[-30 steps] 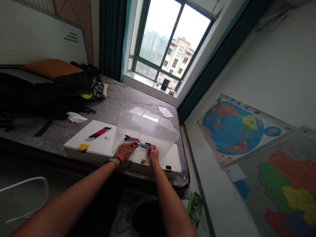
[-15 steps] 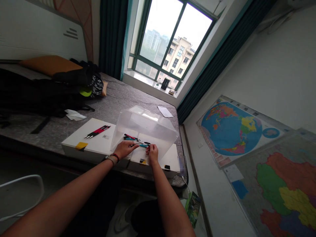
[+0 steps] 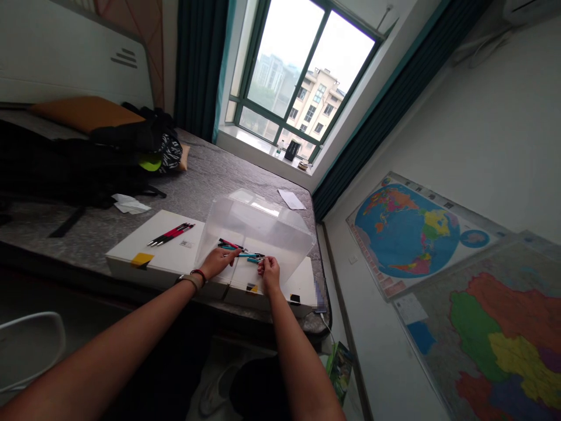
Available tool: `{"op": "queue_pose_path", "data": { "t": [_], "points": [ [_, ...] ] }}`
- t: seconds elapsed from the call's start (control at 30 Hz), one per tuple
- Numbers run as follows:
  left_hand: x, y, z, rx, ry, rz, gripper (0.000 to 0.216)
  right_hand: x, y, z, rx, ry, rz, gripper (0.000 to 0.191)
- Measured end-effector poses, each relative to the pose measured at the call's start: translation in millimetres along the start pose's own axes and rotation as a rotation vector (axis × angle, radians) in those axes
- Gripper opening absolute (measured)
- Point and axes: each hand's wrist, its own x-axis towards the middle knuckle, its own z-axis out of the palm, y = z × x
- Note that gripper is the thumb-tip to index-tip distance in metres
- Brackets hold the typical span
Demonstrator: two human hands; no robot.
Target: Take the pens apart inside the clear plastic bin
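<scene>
— Where are the hands?

— Both are at the near edge of the clear bin (image 3: 258,231), which lies on its side on the white box (image 3: 170,260) on the bed (image 3: 205,181). The left hand (image 3: 217,261) and the right hand (image 3: 268,272) each pinch one end of a teal pen (image 3: 248,255), so both are closed on it with fingers narrow.

— And that pen, where is it exactly?

— Held level between the two hands, just at the mouth of the bin, above the box top.

— Anything in the bin?

— A small heap of pens (image 3: 230,244), red, teal and black, lies just behind the held one. Whether they rest inside the bin or only show through its wall, I cannot tell.

— What else is on the box?

— A second bunch, the red pens (image 3: 170,234), lies well to the left of the bin, apart from the hands. A yellow tag (image 3: 141,259) sits at the box's near left edge.

— And further off?

— A black bag (image 3: 65,169) and an orange cushion (image 3: 79,111) on the bed's far left, a white paper (image 3: 293,199) beyond the bin, and maps (image 3: 407,231) to the right.
</scene>
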Motion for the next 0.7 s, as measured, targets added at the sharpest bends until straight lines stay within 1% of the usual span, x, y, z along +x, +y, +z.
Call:
{"op": "queue_pose_path", "data": {
  "t": [0.1, 0.17, 0.27, 0.43, 0.5, 0.63, 0.7],
  "points": [
    [1.1, 1.0, -3.0, -0.044, 0.010, -0.029, 0.057, 0.2, -0.2, 0.6, 0.012, 0.009, 0.009, 0.024],
    [1.7, 1.3, -4.0, -0.053, 0.039, -0.039, 0.055, -0.2, -0.9, 1.6, -0.004, 0.017, 0.008, 0.023],
    [2.2, 0.9, -4.0, -0.059, 0.076, -0.033, 0.052, -1.1, -2.5, 3.0, -0.034, 0.019, 0.005, 0.022],
    [2.4, 0.5, -3.8, -0.082, 0.093, -0.019, 0.050, -2.7, -5.2, 4.7, -0.052, 0.043, -0.004, 0.021],
    [2.4, 0.9, -3.9, -0.078, 0.096, -0.014, 0.051, -3.3, -5.9, 5.4, -0.033, 0.047, 0.000, 0.024],
    [2.3, 2.0, -4.2, -0.075, 0.102, -0.018, 0.051, -3.6, -5.7, 5.6, 0.008, 0.057, -0.011, 0.038],
    [2.1, 2.5, -4.1, -0.076, 0.102, -0.027, 0.049, -3.3, -4.8, 4.9, 0.000, 0.064, -0.021, 0.041]
  ]
}}
